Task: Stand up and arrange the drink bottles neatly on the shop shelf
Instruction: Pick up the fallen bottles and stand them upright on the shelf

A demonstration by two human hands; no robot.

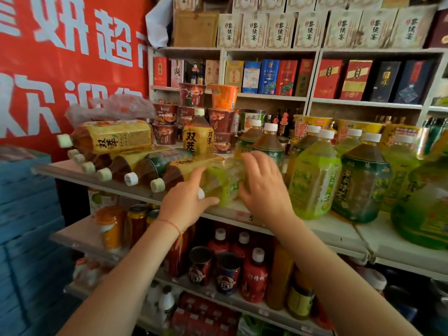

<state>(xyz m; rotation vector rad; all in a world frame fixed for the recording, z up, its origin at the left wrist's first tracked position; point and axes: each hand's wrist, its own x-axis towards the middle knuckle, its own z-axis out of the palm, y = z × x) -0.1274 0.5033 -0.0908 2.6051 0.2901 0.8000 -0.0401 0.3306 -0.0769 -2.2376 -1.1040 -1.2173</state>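
A light-green tea bottle [224,180] lies on its side on the shop shelf [334,229], its white cap toward me. My left hand [186,202] grips it near the cap end and my right hand [264,185] presses on its far end. To its left several yellow-labelled and one dark-green tea bottles [135,163] lie flat with caps forward, one more [114,137] stacked on top. One yellow bottle [197,134] stands upright behind them. Upright green tea bottles [315,180] fill the shelf to the right.
Instant noodle cups [194,110] are stacked behind the lying bottles. Boxed goods line the white back shelves [339,78]. Cans and red bottles [228,270] fill the lower shelves. A red banner [68,64] hangs at left above blue crates [26,226].
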